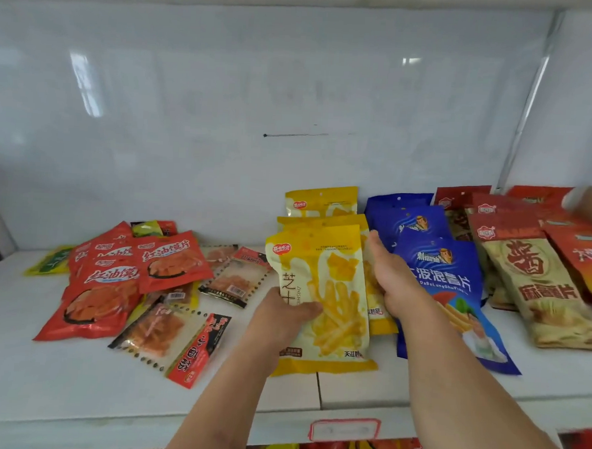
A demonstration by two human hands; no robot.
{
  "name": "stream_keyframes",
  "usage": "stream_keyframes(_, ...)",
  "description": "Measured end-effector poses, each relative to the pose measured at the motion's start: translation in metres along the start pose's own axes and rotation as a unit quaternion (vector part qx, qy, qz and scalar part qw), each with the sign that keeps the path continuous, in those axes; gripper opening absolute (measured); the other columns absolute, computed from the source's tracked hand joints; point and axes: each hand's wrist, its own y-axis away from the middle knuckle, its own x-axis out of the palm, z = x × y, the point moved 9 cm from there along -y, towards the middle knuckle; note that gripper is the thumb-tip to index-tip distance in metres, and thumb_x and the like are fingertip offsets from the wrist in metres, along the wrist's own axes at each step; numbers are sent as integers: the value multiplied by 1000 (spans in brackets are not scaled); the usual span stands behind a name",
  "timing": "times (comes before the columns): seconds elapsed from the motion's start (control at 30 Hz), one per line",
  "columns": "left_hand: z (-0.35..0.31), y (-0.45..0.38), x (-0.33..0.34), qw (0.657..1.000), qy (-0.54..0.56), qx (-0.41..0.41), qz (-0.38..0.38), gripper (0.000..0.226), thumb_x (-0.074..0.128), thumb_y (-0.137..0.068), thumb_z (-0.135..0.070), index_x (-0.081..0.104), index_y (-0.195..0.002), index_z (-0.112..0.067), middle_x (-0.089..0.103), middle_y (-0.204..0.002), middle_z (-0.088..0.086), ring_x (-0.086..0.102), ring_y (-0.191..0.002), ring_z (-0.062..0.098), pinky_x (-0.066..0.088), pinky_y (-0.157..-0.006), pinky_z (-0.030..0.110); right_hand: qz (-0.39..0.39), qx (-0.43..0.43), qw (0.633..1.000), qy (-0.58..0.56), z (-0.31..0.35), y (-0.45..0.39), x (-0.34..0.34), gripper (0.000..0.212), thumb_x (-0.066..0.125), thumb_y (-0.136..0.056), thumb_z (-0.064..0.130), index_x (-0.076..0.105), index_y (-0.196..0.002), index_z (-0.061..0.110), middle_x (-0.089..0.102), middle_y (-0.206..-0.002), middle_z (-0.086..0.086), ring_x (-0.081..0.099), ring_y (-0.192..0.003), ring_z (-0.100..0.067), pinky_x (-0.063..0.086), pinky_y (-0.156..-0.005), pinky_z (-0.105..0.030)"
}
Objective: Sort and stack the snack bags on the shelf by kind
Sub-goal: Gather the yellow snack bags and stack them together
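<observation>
Both forearms are reaching over the shelf: the left hand is grasping the top yellow bag, thumb on its front, while the right hand, fingers straight and released, is pressing the yellow stack side.

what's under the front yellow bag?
Under the front yellow bag, held by the left hand, lie more yellow bags, stacked and offset toward the back. The right hand rests against their side. Their lower parts are covered.

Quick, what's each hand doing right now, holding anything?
Left hand: holding the front yellow snack bag, thumb across its face.
Right hand: open, fingers straight against the yellow stack's right side.
</observation>
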Motion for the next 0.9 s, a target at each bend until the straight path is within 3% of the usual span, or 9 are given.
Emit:
stream_keyframes(0.1,2,-4,5,999,-20,-4,-47,42,81,-77,-32,60,-112,-22,74,-103,-2,72,-92,21,59,-84,42,12,-65,994,88,13,-3,9,86,23,-91,77,47,-142,12,56,-134,-9,53,-116,-27,40,-95,-39)
stream_keyframes(0.17,1,-7,10,998,-35,0,-61,50,79,-73,-38,58,-116,-23,73,-104,-3,71,-92,19,59,-83,42,7,-97,986,138,13,-4,16,97,19,-86,82,41,-147,10,51,-141,-10,50,-127,-29,39,-100,-42)
stream_keyframes(0.3,-4,-11,14,994,-54,23,-91,49,77,-83,-32,49,-123,-22,68,-109,-5,66,-95,17,53,-75,33,-27,-115,982,151,1,-8,22,98,33,-88,78,21,-156,9,29,-160,-12,32,-145,-33,31,-113,-47)
stream_keyframes(0.4,-4,-15,17,992,-74,28,-95,54,76,-84,-33,47,-128,-22,67,-115,-4,64,-102,20,53,-82,36,-40,-129,976,170,-5,-15,25,101,42,-88,75,12,-158,9,24,-163,-12,29,-147,-33,30,-115,-45)
stream_keyframes(0.53,-6,-25,19,992,-83,34,-88,57,75,-85,-32,45,-133,-23,66,-119,-4,63,-102,18,50,-77,30,-52,-135,974,173,-7,-31,26,96,46,-89,72,17,-156,10,33,-159,-12,37,-142,-35,37,-112,-46)
stream_keyframes(0.67,-7,-41,22,991,-100,35,-79,61,77,-82,-33,47,-135,-25,68,-120,-5,65,-106,18,54,-86,35,-57,-129,976,167,-9,-43,27,85,48,-91,67,29,-150,9,47,-148,-12,48,-132,-35,44,-105,-46)
stream_keyframes(0.9,-8,-59,23,993,-73,28,-87,60,81,-79,-31,49,-129,-25,68,-114,-5,66,-101,16,56,-82,34,-74,-124,974,175,-4,-56,28,82,51,-90,66,37,-144,6,54,-140,-14,53,-127,-36,45,-99,-42)
